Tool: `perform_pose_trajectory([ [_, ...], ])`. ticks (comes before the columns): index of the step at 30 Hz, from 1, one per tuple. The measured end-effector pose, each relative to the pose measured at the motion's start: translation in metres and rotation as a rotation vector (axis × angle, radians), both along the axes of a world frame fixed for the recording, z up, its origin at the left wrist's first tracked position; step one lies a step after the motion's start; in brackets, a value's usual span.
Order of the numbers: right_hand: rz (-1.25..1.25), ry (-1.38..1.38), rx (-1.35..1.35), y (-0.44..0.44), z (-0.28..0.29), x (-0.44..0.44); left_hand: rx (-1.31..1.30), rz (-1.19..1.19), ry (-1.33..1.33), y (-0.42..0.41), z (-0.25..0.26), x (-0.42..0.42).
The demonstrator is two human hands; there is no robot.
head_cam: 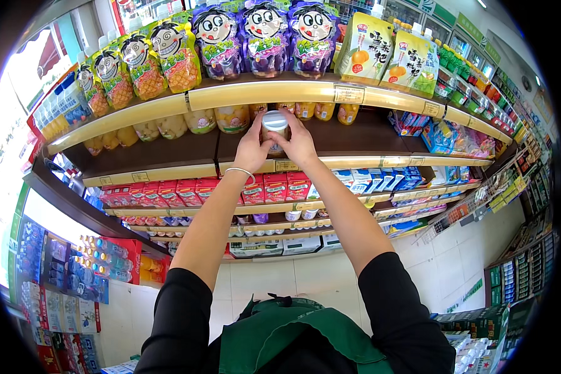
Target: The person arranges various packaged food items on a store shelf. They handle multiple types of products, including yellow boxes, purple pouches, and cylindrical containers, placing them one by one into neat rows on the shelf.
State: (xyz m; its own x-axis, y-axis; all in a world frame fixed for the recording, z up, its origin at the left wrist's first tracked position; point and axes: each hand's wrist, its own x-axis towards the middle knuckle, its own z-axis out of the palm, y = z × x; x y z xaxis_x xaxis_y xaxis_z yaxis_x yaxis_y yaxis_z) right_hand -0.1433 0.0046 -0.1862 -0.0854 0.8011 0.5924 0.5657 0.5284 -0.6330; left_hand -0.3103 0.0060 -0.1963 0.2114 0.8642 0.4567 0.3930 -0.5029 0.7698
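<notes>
Between my two hands is a jar with a white lid (275, 121), held upright at the front of a dark brown shelf (187, 152). My left hand (252, 145) grips its left side, a bangle on that wrist. From the right, my right hand (300, 142) closes on it, and both thumbs meet across its front. Whether its base rests on the shelf is hidden. Just left of the hands stands a large jar of pale fruit (232, 118). Behind and to the right are jars of yellow fruit (305, 110), partly covered by the shelf above.
The upper shelf's yellow edge strip (280, 95) overhangs the hands, with purple drink pouches (265, 42) on it. Red drink cartons (276, 188) line the shelf below. Candy boxes (449, 138) sit at the right. Bottled drinks (105, 257) are stacked at lower left on the tiled floor (262, 280).
</notes>
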Motion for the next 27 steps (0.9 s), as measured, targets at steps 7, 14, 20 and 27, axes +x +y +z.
perform_pose_trajectory([
  [7, -0.034, 0.102, 0.003, -0.009, -0.006, -0.014, 0.045, 0.066, -0.049, -0.006, -0.005, 0.010],
  [14, -0.117, 0.092, 0.007, -0.022, -0.017, -0.016, 0.125, 0.196, -0.012, -0.036, -0.004, 0.017],
  [20, -0.037, 0.038, 0.336, -0.092, -0.053, 0.009, 0.232, 0.212, -0.093, -0.120, -0.041, 0.037],
  [27, -0.010, -0.054, 0.191, -0.158, -0.156, 0.040, -0.271, 0.025, -0.175, -0.182, -0.161, 0.044],
])
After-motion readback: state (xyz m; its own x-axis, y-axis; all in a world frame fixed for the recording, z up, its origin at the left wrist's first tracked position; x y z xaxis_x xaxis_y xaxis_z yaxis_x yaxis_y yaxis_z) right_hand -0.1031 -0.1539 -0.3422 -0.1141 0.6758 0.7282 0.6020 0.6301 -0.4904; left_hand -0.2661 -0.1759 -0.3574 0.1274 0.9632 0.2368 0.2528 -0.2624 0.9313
